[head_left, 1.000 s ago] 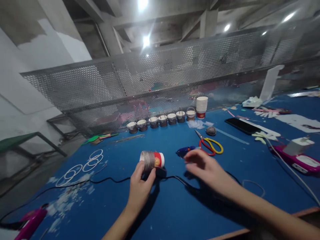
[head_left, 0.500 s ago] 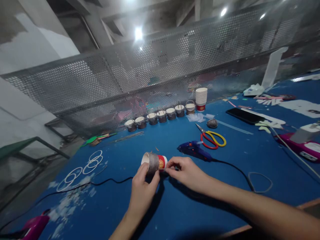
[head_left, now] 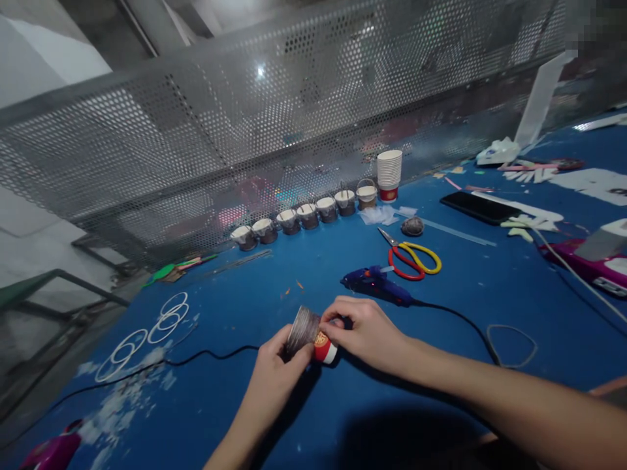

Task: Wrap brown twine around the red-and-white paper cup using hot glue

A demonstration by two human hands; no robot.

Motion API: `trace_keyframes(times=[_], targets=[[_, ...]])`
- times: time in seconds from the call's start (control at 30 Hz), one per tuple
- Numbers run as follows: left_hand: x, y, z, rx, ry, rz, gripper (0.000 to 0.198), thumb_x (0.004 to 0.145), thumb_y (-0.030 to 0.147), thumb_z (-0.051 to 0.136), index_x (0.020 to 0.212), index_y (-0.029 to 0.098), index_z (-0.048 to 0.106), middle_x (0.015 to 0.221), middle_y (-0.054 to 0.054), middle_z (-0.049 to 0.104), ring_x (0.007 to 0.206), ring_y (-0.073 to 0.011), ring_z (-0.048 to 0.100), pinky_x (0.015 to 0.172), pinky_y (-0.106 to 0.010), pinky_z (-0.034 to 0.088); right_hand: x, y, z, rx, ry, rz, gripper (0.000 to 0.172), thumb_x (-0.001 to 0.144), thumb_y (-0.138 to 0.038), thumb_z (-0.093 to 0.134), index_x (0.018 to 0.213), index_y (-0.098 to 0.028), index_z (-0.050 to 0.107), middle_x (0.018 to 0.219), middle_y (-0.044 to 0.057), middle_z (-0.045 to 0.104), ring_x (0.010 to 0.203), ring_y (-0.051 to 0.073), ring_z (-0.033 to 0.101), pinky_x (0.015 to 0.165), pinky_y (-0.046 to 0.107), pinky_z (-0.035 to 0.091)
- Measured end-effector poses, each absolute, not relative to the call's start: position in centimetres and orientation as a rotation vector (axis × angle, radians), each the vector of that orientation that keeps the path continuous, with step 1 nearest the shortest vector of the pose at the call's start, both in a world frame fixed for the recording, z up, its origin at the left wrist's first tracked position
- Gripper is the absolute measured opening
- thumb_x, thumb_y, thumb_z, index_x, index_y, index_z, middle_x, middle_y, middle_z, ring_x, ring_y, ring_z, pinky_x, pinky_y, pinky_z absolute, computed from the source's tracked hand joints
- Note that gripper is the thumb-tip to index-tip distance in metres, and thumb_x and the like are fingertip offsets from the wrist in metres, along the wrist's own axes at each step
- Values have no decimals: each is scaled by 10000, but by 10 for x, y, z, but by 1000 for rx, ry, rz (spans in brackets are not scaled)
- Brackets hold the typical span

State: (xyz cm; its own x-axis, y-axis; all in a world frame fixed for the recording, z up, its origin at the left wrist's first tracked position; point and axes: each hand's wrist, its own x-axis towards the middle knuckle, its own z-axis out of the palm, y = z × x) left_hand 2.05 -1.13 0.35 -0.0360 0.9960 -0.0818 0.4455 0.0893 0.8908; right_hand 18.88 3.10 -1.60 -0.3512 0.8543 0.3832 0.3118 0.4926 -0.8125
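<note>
No word, number or brand can be read anywhere in the frame. The paper cup (head_left: 313, 334) at lower centre carries a round gold emblem (head_left: 321, 339) on its red band, but it is too small and blurred to make out. The stack of cups (head_left: 389, 171) at the tabletop's far edge, right of centre, shows a similar gold mark on its red band, equally illegible.

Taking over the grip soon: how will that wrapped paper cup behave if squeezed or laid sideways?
The paper cup is probably light and thin-walled, like the stacked cups, so a hard squeeze may dent it. Laid sideways on the blue table, its tapered body would likely roll in a curve.
</note>
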Motion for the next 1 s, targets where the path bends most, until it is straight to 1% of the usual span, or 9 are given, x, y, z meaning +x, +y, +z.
trace_keyframes(times=[0.17, 0.4, 0.63, 0.8, 1.0], targets=[[18, -10, -1, 1498, 1552, 901, 125, 697, 272, 610, 715, 154, 649, 612, 32, 531, 574, -120, 457, 534, -210, 383, 188, 27, -14, -914, -1887, 828, 132, 789, -98, 597, 706, -169, 673, 623, -27, 533, 562, 95, 467, 544, 217, 360], [18, -9, -3, 1484, 1559, 892, 156, 661, 245, 617, 756, 136, 676, 676, 2, 612, 630, -141, 526, 559, -215, 412, 188, 30, -17, -972, -1877, 835, 131, 767, -91, 611, 683, -170, 672, 618, -30, 539, 562, 93, 474, 542, 216, 349], [15, -10, -2, 1491, 1528, 900, 183, 687, 256, 612, 801, 129, 678, 685, -4, 605, 632, -141, 518, 583, -231, 424, 190, 32, -16, -1027, -1882, 855, 103, 763, -116, 628, 699, -176, 681, 639, -24, 565, 580, 98, 487, 556, 220, 353], [15, -10, 1, 1518, 1533, 904, 129, 666, 244, 617, 729, 138, 653, 657, 1, 578, 618, -140, 494, 571, -232, 408, 192, 34, -15, -1013, -1894, 856, 102, 785, -136, 622, 729, -177, 696, 662, -14, 582, 607, 108, 504, 579, 232, 373], [17, -10, 6, 1509, 1497, 912, 149, 653, 260, 626, 736, 139, 652, 633, 4, 556, 591, -135, 470, 552, -231, 404, 195, 36, -13, -1021, -1901, 865, 107, 795, -145, 623, 733, -178, 704, 679, -6, 602, 625, 112, 521, 587, 237, 377]])
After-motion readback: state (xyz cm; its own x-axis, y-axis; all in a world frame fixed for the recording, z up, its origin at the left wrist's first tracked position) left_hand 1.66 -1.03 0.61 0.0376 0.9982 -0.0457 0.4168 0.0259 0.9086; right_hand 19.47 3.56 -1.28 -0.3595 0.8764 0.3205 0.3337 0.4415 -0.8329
